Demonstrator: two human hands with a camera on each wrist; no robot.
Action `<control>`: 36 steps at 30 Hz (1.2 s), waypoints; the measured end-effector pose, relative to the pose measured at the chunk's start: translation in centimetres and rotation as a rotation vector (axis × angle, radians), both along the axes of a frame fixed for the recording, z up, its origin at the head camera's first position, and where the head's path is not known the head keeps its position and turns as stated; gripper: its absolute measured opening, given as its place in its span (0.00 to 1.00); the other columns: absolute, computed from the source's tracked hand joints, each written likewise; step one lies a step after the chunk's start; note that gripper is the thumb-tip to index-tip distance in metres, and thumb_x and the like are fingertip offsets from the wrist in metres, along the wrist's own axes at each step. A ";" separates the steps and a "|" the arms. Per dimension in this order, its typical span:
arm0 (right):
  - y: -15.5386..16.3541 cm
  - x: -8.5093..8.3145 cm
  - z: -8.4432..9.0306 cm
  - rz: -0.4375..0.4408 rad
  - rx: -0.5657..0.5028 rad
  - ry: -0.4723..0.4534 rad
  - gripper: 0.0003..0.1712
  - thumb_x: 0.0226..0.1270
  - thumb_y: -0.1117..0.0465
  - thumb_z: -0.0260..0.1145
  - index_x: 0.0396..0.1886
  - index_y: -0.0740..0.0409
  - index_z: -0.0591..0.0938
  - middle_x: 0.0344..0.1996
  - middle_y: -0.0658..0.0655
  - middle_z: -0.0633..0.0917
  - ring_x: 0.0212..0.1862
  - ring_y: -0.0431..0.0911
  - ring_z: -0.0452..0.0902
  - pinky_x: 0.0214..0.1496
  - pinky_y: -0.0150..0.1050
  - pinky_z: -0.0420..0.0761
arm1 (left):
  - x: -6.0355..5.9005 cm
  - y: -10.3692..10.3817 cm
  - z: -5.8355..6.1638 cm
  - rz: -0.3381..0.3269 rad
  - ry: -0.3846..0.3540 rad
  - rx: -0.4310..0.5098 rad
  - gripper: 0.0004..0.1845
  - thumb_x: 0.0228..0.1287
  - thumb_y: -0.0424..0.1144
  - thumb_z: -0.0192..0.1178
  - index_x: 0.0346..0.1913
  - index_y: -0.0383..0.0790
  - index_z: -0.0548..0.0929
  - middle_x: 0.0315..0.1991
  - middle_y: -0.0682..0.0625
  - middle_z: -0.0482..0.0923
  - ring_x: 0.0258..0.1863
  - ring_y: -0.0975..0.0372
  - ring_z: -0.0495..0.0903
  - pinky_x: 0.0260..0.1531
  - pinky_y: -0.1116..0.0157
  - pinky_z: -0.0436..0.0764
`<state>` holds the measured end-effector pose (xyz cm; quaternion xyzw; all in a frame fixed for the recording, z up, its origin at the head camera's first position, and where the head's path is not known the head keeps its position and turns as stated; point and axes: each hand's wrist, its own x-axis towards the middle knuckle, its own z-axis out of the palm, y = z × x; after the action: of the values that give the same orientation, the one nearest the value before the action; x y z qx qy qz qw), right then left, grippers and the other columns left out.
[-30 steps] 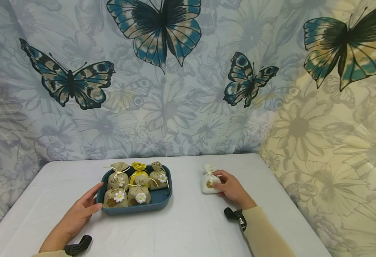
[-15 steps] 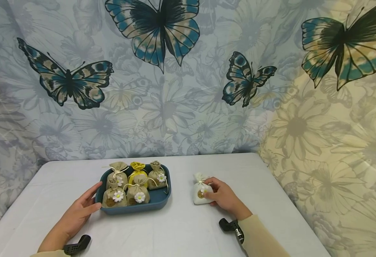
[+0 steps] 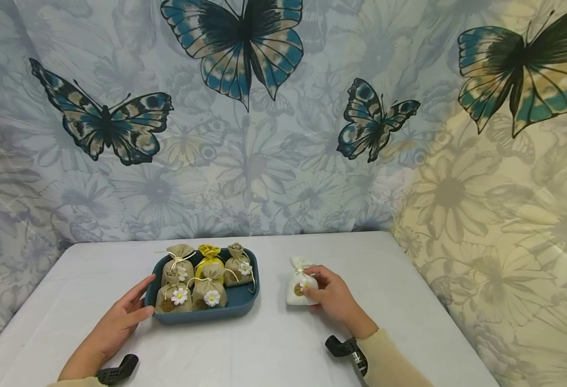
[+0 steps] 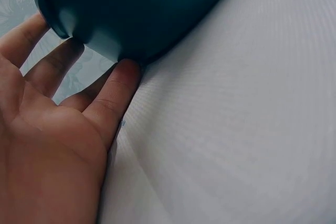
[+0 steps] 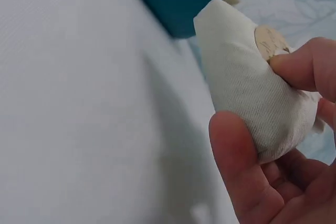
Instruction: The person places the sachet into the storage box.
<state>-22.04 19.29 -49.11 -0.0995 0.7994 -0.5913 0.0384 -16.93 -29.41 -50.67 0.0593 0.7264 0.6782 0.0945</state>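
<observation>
My right hand [image 3: 339,301] pinches a small white drawstring pouch [image 3: 293,282] with a flower and a round brown tag. In the right wrist view the thumb presses by the tag of the white pouch [image 5: 236,72], which is tilted above the cloth. To the left is a blue tray [image 3: 241,299] bearing several beige pouches with white flowers and one yellow pouch [image 3: 209,257]. My left hand [image 3: 111,328] rests against the tray's left end with extended fingers. Seen from the left wrist, its fingertips touch the outer wall of the blue tray [image 4: 136,14].
A white cloth [image 3: 264,349] covers the table. Behind it hangs a floral backdrop [image 3: 254,166] with large butterflies. Bare tray floor shows at the tray's front right corner. A black wrist camera [image 3: 119,370] sits at the left wrist, another black camera [image 3: 341,348] at the right.
The white pouch has moved left toward the tray in my right hand, first coming nearer to me, then rising slightly. My left hand and the tray stay in place.
</observation>
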 end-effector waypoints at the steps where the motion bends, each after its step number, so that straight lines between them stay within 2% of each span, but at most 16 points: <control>1: -0.1 0.0 0.5 -0.006 -0.019 0.009 0.21 0.62 0.69 0.71 0.55 0.52 0.81 0.48 0.59 0.82 0.42 0.53 0.80 0.26 0.51 0.85 | 0.0 0.0 0.0 -0.002 0.003 -0.001 0.41 0.74 0.34 0.57 0.81 0.43 0.45 0.79 0.38 0.26 0.74 0.38 0.29 0.65 0.35 0.38; 10: -1.8 -0.3 4.0 -0.109 -0.097 0.104 0.18 0.58 0.70 0.72 0.48 0.56 0.84 0.44 0.60 0.83 0.42 0.53 0.80 0.27 0.48 0.86 | -0.1 0.0 0.1 -0.001 0.003 -0.006 0.42 0.74 0.34 0.57 0.81 0.42 0.45 0.79 0.38 0.27 0.74 0.38 0.29 0.65 0.36 0.38; 16: -3.8 -0.2 5.4 -0.063 -0.117 0.111 0.18 0.60 0.67 0.74 0.50 0.55 0.84 0.46 0.58 0.82 0.43 0.52 0.80 0.27 0.50 0.86 | 0.1 0.0 0.0 0.009 0.002 -0.023 0.42 0.74 0.34 0.58 0.81 0.42 0.45 0.79 0.38 0.27 0.74 0.38 0.29 0.65 0.35 0.39; 24: -6.8 -0.1 6.4 0.003 -0.058 0.186 0.15 0.63 0.59 0.75 0.49 0.50 0.84 0.48 0.53 0.82 0.42 0.50 0.80 0.27 0.51 0.84 | 0.1 0.0 0.0 0.006 0.002 -0.019 0.41 0.74 0.34 0.57 0.81 0.42 0.45 0.79 0.38 0.27 0.74 0.38 0.28 0.65 0.35 0.39; 29: -8.9 -0.2 6.7 0.020 -0.079 0.231 0.13 0.63 0.60 0.74 0.46 0.52 0.84 0.45 0.52 0.83 0.43 0.50 0.78 0.28 0.44 0.83 | 0.1 0.1 0.1 0.010 -0.002 -0.017 0.41 0.74 0.34 0.57 0.81 0.41 0.44 0.79 0.38 0.27 0.74 0.37 0.29 0.65 0.34 0.39; 31: -9.8 -0.3 6.7 0.019 -0.080 0.234 0.12 0.62 0.62 0.73 0.45 0.52 0.84 0.45 0.52 0.83 0.43 0.50 0.78 0.31 0.41 0.81 | 0.1 0.1 0.1 0.010 0.000 -0.017 0.42 0.74 0.34 0.57 0.81 0.41 0.44 0.79 0.39 0.27 0.74 0.37 0.29 0.65 0.34 0.39; 36: -11.7 -0.2 5.9 0.039 -0.028 0.232 0.11 0.61 0.63 0.72 0.43 0.52 0.83 0.46 0.49 0.82 0.45 0.48 0.77 0.40 0.43 0.78 | 0.1 0.1 0.0 0.011 0.001 -0.019 0.41 0.74 0.34 0.57 0.81 0.41 0.45 0.79 0.39 0.27 0.74 0.38 0.29 0.65 0.35 0.38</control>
<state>-22.28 7.59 -43.17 -0.1834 0.7880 -0.5860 -0.0441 -16.86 -29.29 -50.68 0.0547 0.7333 0.6717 0.0906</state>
